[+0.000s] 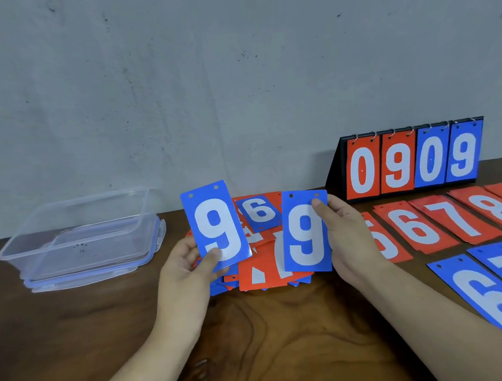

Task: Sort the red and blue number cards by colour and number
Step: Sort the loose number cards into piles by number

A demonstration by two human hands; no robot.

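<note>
My left hand [186,264] pinches a blue card with a white 9 [214,224] by its lower edge, held upright over the table. My right hand [349,236] holds a second blue 9 card [305,231] by its right side, thumb on its top corner. Between and behind both cards lies a mixed pile of red and blue cards [265,259], with a blue 6 [259,212] on top at the back. To the right, red cards 5 to 8 [446,221] lie in a row, and blue cards 6 and 7 [495,296] lie in a nearer row.
A clear plastic box [77,236] sits on its lid at the left of the wooden table [270,325]. A black flip scoreboard [411,159] showing 0 9 0 9 stands at the back right against the grey wall.
</note>
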